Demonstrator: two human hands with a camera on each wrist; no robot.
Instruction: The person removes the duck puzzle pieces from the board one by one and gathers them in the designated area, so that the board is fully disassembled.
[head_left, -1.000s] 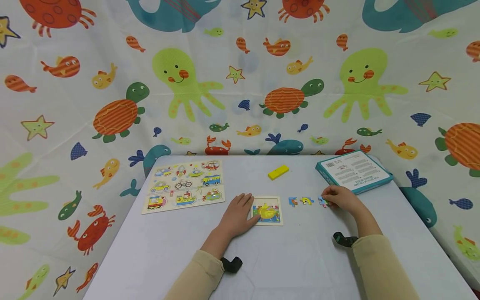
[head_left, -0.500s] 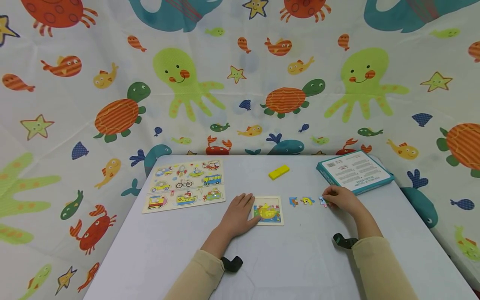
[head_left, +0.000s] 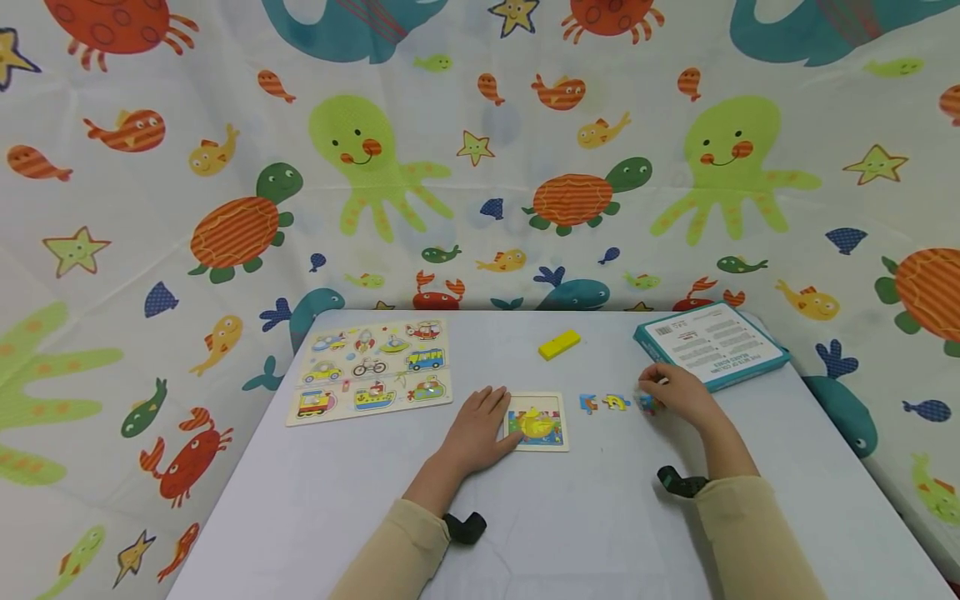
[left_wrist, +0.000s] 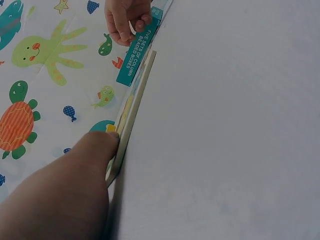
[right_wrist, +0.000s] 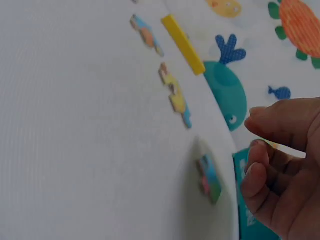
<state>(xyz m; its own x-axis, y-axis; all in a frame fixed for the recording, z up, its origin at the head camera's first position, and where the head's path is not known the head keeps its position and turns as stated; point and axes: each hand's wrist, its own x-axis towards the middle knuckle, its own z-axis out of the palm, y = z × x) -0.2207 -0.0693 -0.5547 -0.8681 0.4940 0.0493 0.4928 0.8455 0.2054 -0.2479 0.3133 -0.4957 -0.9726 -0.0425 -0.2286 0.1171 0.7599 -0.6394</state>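
Note:
My left hand [head_left: 474, 429] rests on the left side of a small wooden jigsaw tray [head_left: 557, 397], its thumb along the lower edge. A partly assembled picture with a yellow duck-like figure shows inside the tray; the hand covers the left part. My right hand [head_left: 681, 395] hovers over a blue, pink and green jigsaw piece [right_wrist: 210, 179] on the table. In the right wrist view a gap shows between thumb and fingertips [right_wrist: 258, 144], with nothing in it. Two more pieces, one blue and orange [head_left: 588, 404], one yellow [head_left: 616, 402], lie between tray and right hand.
A larger wooden vehicle puzzle board [head_left: 390, 398] lies at the back left. Behind the jigsaw pieces is a yellow block [head_left: 559, 345]. A teal-edged box [head_left: 712, 342] sits at the back right, close behind the right hand. A sea-animal cloth [head_left: 480, 242] hangs behind the table.
My right hand has let go of the rightmost jigsaw piece and risen slightly off it, shifting a little left. The left hand stays on the tray.

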